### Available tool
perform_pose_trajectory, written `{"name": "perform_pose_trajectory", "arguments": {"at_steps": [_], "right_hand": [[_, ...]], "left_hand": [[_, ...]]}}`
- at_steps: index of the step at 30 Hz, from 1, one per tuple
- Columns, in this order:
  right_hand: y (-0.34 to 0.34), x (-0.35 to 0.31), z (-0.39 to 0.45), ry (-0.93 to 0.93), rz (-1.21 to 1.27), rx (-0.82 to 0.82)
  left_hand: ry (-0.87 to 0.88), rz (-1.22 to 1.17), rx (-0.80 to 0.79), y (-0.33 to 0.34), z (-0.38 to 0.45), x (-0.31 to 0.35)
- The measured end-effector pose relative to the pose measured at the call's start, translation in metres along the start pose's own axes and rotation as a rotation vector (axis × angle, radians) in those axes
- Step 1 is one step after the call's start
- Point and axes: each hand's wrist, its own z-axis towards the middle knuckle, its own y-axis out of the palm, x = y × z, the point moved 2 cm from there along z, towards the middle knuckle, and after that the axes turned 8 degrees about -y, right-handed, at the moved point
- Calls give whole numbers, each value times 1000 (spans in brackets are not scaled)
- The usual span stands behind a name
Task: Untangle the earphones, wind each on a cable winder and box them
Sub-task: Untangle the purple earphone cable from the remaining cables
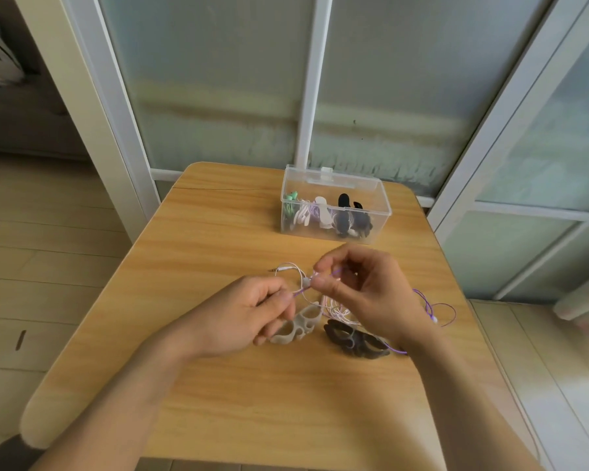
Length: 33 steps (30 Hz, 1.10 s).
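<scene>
Tangled earphone cables lie mid-table: a purple cable [436, 309] loops out to the right and a pink-white cable [291, 268] curls at the left with its plug pointing left. My left hand [249, 316] pinches the purple cable near the knot. My right hand [364, 290] pinches the cables at the small white joint between the hands. A beige cable winder [301, 326] lies under my left fingers. A dark cable winder [356, 339] lies below my right hand. A clear plastic box [335, 203], lid open, holds several wound earphones.
The wooden table [252, 402] has rounded corners and stands against frosted glass panels with white frames [312, 96]. Tiled floor [31, 266] lies to the left and right of the table.
</scene>
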Motion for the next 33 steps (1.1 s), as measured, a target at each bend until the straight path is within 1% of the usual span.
{"name": "perform_pose_trajectory", "arguments": {"at_steps": [2,4,6,9,10,12,14,15,16,18,19,20,22,24,27,29,30,32,33], "right_hand": [[-8,3,2,7,35,110],[-10,3,2,-10,26,156],[-5,0,1,-16,-8,141],[10,1,-2,-28,-122,47],[16,1,-3,-35,-157,13],[27,0,-6,-55,-204,-33],[41,-2,-9,-62,-231,-71],[47,-2,-11,-66,-260,-104],[53,-4,-13,-82,-299,-146],[61,-10,-16,-132,-375,-221],[61,-13,-16,-150,-395,-233],[59,-16,-16,-162,-406,-229],[51,-21,-14,-164,-377,-163],[37,-24,-10,-168,-324,-44],[20,-28,-8,-204,-326,95],[11,-28,-8,-197,-257,179],[7,-28,-8,-177,-197,218],[2,-26,-7,-131,-108,249],[1,-26,-7,-112,-106,241]], "left_hand": [[22,-11,-36,-2,0,-2],[87,-115,-53,-2,0,1],[165,-281,-60,-1,-2,7],[277,-542,-57,0,-4,16],[290,-621,-28,-1,-4,18],[276,-742,81,-2,-3,20],[266,-783,206,-4,-2,20],[276,-761,268,-6,-2,20],[291,-680,337,-9,-3,18],[299,-374,471,-16,-5,16],[275,-228,513,-18,-4,12],[245,-126,523,-18,-4,10],[224,48,490,-17,-5,7],[229,202,383,-13,-6,8],[155,212,208,-5,-8,10],[75,134,81,-2,-7,9],[39,39,16,-1,-7,10],[-32,-233,-51,-5,-6,11],[-47,-374,-64,-8,-6,10]]}}
